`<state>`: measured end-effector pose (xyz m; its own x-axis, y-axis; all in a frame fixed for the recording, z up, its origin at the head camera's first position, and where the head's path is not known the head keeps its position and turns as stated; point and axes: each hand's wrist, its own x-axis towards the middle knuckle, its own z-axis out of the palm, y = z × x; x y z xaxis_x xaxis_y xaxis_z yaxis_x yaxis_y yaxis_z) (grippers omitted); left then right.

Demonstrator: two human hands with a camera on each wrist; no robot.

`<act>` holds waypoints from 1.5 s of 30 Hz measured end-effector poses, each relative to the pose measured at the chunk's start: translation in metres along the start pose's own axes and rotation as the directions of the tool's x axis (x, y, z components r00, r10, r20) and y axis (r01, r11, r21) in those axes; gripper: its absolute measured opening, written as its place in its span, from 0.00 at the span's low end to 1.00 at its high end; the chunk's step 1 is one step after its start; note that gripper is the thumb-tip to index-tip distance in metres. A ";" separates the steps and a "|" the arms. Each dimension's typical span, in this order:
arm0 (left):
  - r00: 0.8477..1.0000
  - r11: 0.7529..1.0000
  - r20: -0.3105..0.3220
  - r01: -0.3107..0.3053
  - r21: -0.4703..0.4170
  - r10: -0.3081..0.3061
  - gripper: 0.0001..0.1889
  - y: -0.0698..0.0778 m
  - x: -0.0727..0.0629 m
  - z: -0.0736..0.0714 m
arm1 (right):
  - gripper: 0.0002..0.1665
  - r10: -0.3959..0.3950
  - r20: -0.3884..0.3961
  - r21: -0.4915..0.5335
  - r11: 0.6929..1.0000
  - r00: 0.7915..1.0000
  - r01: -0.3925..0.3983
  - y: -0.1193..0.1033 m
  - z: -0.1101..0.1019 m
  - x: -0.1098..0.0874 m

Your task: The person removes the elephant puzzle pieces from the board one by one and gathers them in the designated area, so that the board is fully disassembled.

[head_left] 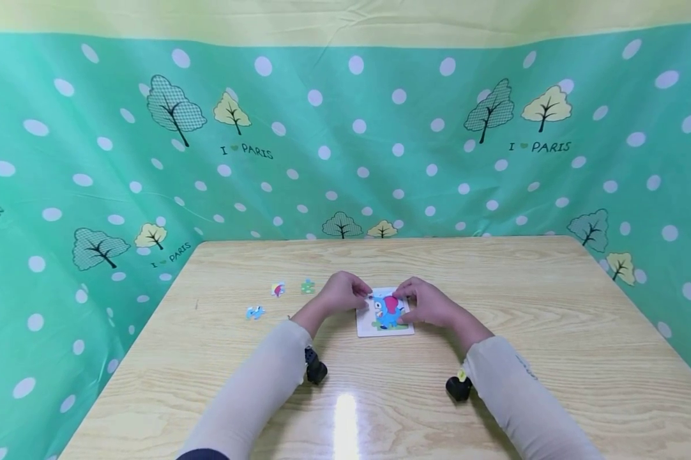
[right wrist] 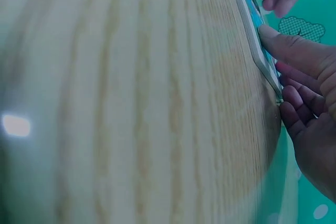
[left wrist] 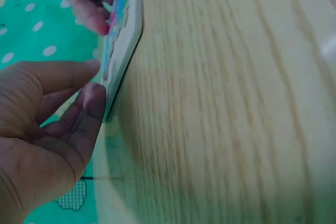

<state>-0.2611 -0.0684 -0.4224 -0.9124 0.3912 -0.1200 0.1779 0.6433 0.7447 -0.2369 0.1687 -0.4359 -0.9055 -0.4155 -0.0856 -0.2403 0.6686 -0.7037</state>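
A small square jigsaw board [head_left: 364,324] with a white frame and a blue elephant picture [head_left: 387,316] lies on the table between the two hands. My left hand [head_left: 343,292] is at the board's left side, its thumb and fingertips right at the edge; the left wrist view shows a gap between thumb and forefinger. My right hand [head_left: 428,302] reaches over the board's right side, fingertips by the elephant's red ear and thumb [right wrist: 283,43] resting on the picture lower down. In the right wrist view its other fingers lie beside the board's edge.
Three loose jigsaw pieces lie left of the board: a blue one [head_left: 255,312], a red and yellow one [head_left: 278,289] and a green one [head_left: 308,286]. The wooden table [head_left: 552,306] ends at a green dotted curtain [head_left: 380,128] behind.
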 end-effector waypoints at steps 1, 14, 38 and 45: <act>1.000 1.000 0.001 0.007 0.020 -0.007 0.12 0.001 0.001 0.001 | 0.30 -0.001 0.002 -0.002 1.000 1.000 0.001 0.000 0.000 0.000; 0.994 0.989 0.010 0.106 0.101 -0.107 0.07 0.017 0.011 0.002 | 0.31 -0.002 0.026 0.002 1.000 1.000 0.002 -0.004 -0.003 -0.003; 0.985 0.939 0.005 0.166 -0.301 -0.173 0.11 0.010 0.016 0.014 | 0.31 -0.017 0.037 -0.005 1.000 0.999 0.017 -0.004 -0.003 -0.002; 0.983 0.932 -0.013 0.168 -0.321 -0.182 0.12 0.005 0.017 0.018 | 0.31 -0.054 0.033 -0.019 0.998 0.998 0.054 -0.004 -0.003 -0.003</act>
<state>-0.2690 -0.0464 -0.4323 -0.9341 0.2596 -0.2449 -0.1056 0.4544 0.8845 -0.2341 0.1696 -0.4305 -0.8794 -0.4708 -0.0706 -0.2957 0.6564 -0.6940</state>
